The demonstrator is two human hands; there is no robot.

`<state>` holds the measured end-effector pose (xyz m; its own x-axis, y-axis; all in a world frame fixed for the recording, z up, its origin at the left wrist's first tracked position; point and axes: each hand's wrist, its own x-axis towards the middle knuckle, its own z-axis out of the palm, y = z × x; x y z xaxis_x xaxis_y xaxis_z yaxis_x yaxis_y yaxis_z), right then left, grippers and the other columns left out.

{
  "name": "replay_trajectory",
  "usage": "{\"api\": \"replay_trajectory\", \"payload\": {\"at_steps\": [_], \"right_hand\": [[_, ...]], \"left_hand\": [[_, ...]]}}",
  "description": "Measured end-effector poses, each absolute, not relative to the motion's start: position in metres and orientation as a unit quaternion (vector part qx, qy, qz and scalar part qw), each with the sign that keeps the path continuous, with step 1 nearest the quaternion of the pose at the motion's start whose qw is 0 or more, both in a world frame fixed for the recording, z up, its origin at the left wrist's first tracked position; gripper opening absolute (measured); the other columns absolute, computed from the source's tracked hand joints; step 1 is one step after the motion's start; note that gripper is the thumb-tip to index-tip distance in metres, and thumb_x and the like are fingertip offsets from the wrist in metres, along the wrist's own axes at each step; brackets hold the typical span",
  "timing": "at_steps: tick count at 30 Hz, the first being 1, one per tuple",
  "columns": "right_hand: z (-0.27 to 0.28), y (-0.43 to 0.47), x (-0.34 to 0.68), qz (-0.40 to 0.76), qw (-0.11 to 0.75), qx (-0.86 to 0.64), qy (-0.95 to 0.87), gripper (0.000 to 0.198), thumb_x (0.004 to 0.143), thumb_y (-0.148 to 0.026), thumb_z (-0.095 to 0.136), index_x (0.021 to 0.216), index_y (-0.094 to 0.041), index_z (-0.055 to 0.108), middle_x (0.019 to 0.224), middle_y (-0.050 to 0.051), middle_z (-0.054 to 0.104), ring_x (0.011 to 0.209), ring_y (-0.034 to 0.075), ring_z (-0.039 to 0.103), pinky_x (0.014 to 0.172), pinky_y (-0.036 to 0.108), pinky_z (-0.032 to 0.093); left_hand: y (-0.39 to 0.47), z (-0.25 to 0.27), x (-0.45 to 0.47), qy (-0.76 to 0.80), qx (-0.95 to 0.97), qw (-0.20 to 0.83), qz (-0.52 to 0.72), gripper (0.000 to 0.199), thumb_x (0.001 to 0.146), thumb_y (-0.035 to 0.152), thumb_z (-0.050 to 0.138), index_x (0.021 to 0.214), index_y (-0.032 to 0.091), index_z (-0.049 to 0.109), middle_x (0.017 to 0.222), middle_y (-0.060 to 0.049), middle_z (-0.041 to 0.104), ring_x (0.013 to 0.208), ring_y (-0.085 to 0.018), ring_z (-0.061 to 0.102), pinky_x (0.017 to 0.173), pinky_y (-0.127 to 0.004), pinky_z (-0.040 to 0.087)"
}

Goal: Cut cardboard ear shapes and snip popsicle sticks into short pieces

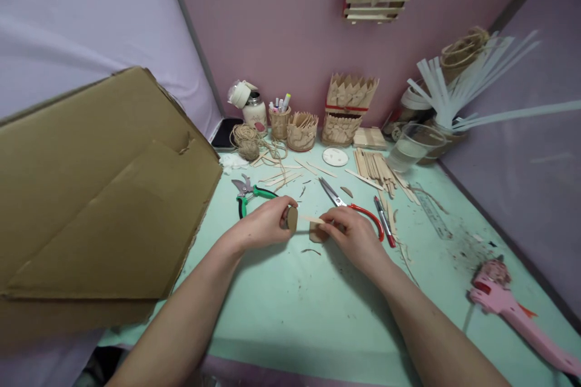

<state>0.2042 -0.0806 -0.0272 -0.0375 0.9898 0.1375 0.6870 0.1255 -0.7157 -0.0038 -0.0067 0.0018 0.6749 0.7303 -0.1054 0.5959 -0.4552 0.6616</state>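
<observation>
My left hand [265,222] is closed around a small rounded piece of brown cardboard [293,219], its flat face turned to the right. Pinched in the fingers of my right hand [351,233] is a thin pale wooden craft stick [312,219], which points left toward that piece. Just under the stick is a second small brown cardboard piece [318,234]; I cannot tell whether my right fingers hold it or it lies on the table. Red-handled scissors [333,192] lie beyond my right hand. Beyond my left hand lie green-handled pruning shears [247,195].
A large cardboard sheet [113,193] leans at the left. Craft sticks [374,169], twine [249,144], a plastic cup [413,148] and decorated holders [302,132] line the back. A marker [384,222], a clear ruler [431,211] and a pink glue gun [511,308] lie right.
</observation>
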Motion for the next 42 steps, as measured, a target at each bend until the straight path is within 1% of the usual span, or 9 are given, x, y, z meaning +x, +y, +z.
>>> {"api": "replay_trajectory", "payload": {"at_steps": [4, 8, 11, 16, 20, 25, 31, 36, 42], "right_hand": [[-0.026, -0.083, 0.201, 0.233, 0.308, -0.606, -0.695, 0.013, 0.087, -0.019, 0.059, 0.08, -0.022, 0.069, 0.083, 0.003, 0.061, 0.081, 0.019, 0.057, 0.071, 0.031, 0.042], [-0.025, -0.085, 0.198, 0.238, 0.291, -0.591, -0.713, 0.015, 0.088, -0.018, 0.059, 0.089, -0.024, 0.072, 0.083, 0.003, 0.058, 0.082, 0.019, 0.056, 0.071, 0.031, 0.042], [-0.022, -0.086, 0.199, 0.231, 0.277, -0.586, -0.726, 0.018, 0.09, -0.019, 0.057, 0.09, -0.025, 0.073, 0.083, 0.003, 0.057, 0.081, 0.019, 0.055, 0.07, 0.031, 0.042], [-0.02, -0.087, 0.201, 0.219, 0.28, -0.558, -0.75, 0.02, 0.093, -0.021, 0.052, 0.099, -0.024, 0.071, 0.086, 0.004, 0.056, 0.081, 0.019, 0.055, 0.07, 0.031, 0.044], [-0.024, -0.087, 0.2, 0.218, 0.281, -0.539, -0.763, 0.02, 0.094, -0.022, 0.051, 0.104, -0.023, 0.069, 0.087, 0.005, 0.055, 0.08, 0.018, 0.054, 0.069, 0.031, 0.044], [-0.025, -0.087, 0.201, 0.218, 0.277, -0.535, -0.768, 0.021, 0.094, -0.02, 0.051, 0.105, -0.022, 0.069, 0.087, 0.005, 0.053, 0.079, 0.019, 0.053, 0.069, 0.031, 0.044], [-0.018, -0.088, 0.204, 0.225, 0.25, -0.541, -0.771, 0.022, 0.094, -0.02, 0.05, 0.103, -0.023, 0.069, 0.086, 0.005, 0.054, 0.082, 0.019, 0.054, 0.07, 0.032, 0.044], [-0.014, -0.088, 0.209, 0.216, 0.249, -0.546, -0.77, 0.024, 0.095, -0.021, 0.049, 0.098, -0.025, 0.072, 0.085, 0.005, 0.055, 0.08, 0.019, 0.053, 0.07, 0.032, 0.043], [-0.015, -0.089, 0.212, 0.201, 0.246, -0.548, -0.773, 0.026, 0.095, -0.02, 0.049, 0.108, -0.026, 0.07, 0.089, 0.006, 0.056, 0.082, 0.02, 0.054, 0.071, 0.033, 0.043]], "left_hand": [[-0.012, -0.007, 0.0, 0.382, 0.864, 0.321, 0.067, 0.031, 0.067, 0.012, 0.051, 0.098, 0.019, 0.054, 0.083, -0.002, 0.058, 0.074, -0.016, 0.053, 0.06, -0.025, 0.038], [-0.016, -0.011, 0.005, 0.392, 0.863, 0.313, 0.057, 0.035, 0.067, 0.014, 0.053, 0.102, 0.018, 0.053, 0.089, -0.004, 0.06, 0.077, -0.018, 0.055, 0.061, -0.026, 0.039], [-0.016, -0.01, 0.007, 0.393, 0.863, 0.312, 0.051, 0.036, 0.067, 0.014, 0.054, 0.102, 0.018, 0.053, 0.09, -0.005, 0.06, 0.078, -0.019, 0.056, 0.061, -0.026, 0.039], [-0.018, -0.008, 0.003, 0.401, 0.869, 0.287, 0.038, 0.03, 0.067, 0.013, 0.052, 0.097, 0.019, 0.053, 0.089, -0.005, 0.06, 0.08, -0.021, 0.056, 0.063, -0.028, 0.039], [-0.021, -0.009, 0.002, 0.396, 0.878, 0.266, 0.036, 0.033, 0.066, 0.013, 0.052, 0.099, 0.019, 0.053, 0.093, -0.007, 0.059, 0.084, -0.022, 0.056, 0.068, -0.03, 0.041], [-0.022, -0.011, 0.005, 0.393, 0.877, 0.275, 0.037, 0.031, 0.069, 0.013, 0.051, 0.099, 0.019, 0.053, 0.091, -0.006, 0.059, 0.082, -0.021, 0.056, 0.068, -0.029, 0.041], [-0.019, -0.008, 0.007, 0.406, 0.86, 0.307, 0.042, 0.028, 0.068, 0.021, 0.056, 0.097, 0.02, 0.054, 0.089, -0.004, 0.057, 0.074, -0.017, 0.054, 0.061, -0.028, 0.04], [-0.018, -0.003, 0.008, 0.391, 0.861, 0.319, 0.059, 0.028, 0.068, 0.024, 0.058, 0.095, 0.02, 0.053, 0.094, -0.004, 0.054, 0.08, -0.017, 0.053, 0.067, -0.028, 0.042], [-0.017, 0.001, 0.009, 0.409, 0.843, 0.348, 0.034, 0.033, 0.065, 0.023, 0.058, 0.098, 0.02, 0.054, 0.089, -0.003, 0.058, 0.076, -0.018, 0.053, 0.065, -0.029, 0.04]]}}
